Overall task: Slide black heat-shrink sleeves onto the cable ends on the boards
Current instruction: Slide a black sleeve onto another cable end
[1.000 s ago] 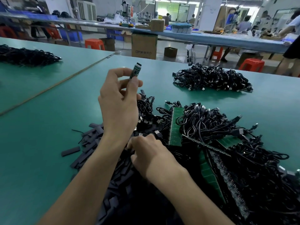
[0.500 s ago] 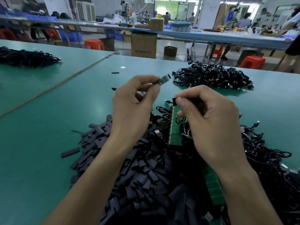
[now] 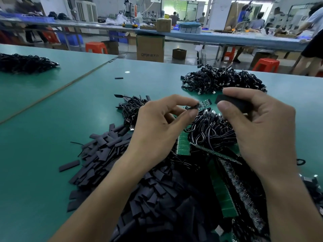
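- Just above the far edge of the sleeve heap (image 3: 139, 198), both forearms reach in from the near side. The backs of the hands face the camera and the wrists are raised off the bench (image 3: 43, 137).
- The left hand (image 3: 157, 126) has its grip, thumb and forefinger, pinched together on one small board (image 3: 203, 103) where a black cable joins it. The board's free end sticks out to the right, and the other fingers curl loosely underneath.
- The right hand (image 3: 262, 133) has its grip clamped on one black sleeve (image 3: 232, 103), forefinger over it and thumb on the near side. The sleeve's free end points left.
- Sleeve and small board are held at about the same height beyond the heap, end toward end. They are near each other but apart, and green bench shows in the gap.
- Counted: two hands, one held sleeve, one held small board. The loose sleeves in the heap are too many to count.
- At the heap's right edge lie two green board strips (image 3: 183, 145), partly under a cable tangle (image 3: 209, 131) that sits below the hands.
- Beyond the heap are one cable pile (image 3: 222, 79) and one stray sleeve (image 3: 119, 78). Far to the heap's left lies another cable pile (image 3: 24, 62).
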`<action>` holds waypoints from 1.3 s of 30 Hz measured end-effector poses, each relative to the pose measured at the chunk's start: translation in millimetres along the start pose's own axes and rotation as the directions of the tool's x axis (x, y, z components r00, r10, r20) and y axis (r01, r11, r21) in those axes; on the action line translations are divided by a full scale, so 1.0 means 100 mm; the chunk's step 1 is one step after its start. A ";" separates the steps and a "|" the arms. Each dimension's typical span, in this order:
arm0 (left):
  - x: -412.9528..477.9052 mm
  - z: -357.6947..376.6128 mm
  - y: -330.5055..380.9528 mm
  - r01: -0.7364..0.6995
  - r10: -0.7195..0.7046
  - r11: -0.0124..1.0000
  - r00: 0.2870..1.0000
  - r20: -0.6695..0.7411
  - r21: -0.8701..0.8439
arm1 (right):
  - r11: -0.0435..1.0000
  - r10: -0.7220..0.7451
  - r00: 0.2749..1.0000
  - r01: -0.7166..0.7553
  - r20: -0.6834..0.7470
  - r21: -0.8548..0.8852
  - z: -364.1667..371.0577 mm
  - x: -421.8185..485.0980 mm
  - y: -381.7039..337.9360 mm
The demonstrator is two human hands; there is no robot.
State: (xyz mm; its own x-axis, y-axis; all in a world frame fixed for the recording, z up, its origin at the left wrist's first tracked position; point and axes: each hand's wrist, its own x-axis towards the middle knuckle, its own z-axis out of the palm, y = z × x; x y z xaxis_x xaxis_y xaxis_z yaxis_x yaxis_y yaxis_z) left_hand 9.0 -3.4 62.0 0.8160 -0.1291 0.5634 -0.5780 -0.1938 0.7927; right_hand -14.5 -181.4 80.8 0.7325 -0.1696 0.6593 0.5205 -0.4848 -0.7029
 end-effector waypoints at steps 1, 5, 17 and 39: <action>0.00 0.00 0.00 -0.006 0.006 1.000 1.000 -0.005 -0.008 | 1.000 -0.026 1.000 0.026 0.003 0.006 -0.02 0.00 -0.01; 0.00 -0.01 0.00 -0.032 0.032 0.999 0.999 -0.028 -0.002 | 0.996 -0.072 0.996 0.070 0.049 0.050 -0.04 -0.01 -0.01; -0.01 0.01 -0.01 -0.004 0.004 0.999 1.000 -0.015 0.044 | 0.989 -0.104 0.993 0.097 0.060 0.108 -0.01 -0.02 0.08; -0.01 -0.03 0.04 0.001 -0.001 1.000 0.998 0.062 0.003 | 0.979 -0.071 0.988 0.043 0.139 0.197 -0.02 0.00 0.17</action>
State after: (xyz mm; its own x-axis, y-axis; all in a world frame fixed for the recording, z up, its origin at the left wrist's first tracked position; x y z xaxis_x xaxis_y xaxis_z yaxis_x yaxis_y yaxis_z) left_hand 5.8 -0.8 65.1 0.8156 -0.1894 0.5468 -0.5771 -0.1964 0.7927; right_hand -7.0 -191.7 69.1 0.7475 -0.0143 0.6641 0.6275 -0.3129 -0.7130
